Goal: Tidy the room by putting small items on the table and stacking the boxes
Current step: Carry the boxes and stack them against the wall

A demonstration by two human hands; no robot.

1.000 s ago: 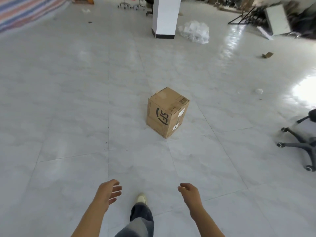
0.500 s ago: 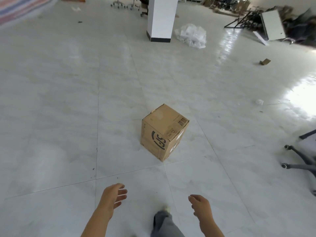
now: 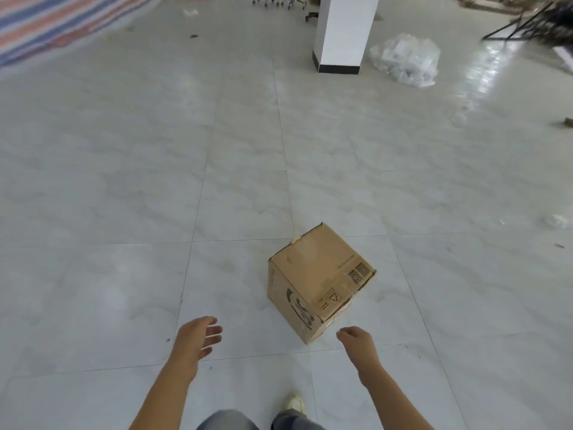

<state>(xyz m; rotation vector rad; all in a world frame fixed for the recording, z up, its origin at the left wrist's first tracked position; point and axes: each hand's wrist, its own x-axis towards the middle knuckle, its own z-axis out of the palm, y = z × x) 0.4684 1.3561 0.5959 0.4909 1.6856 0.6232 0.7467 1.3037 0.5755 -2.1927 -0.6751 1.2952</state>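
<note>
We held both hands out empty over the tiled floor: our left hand spread with loose fingers, our right hand loosely curled around nothing. The cardboard box stood on the floor just ahead of them, nearer the right, untouched.

Matt cardboard box — glossy tiled floor

We find print only on the cardboard box. Its left side face carries a large black logo whose letters we cannot make out. Its top bears a triangle sign, small square handling marks and one line too small to read.
</note>
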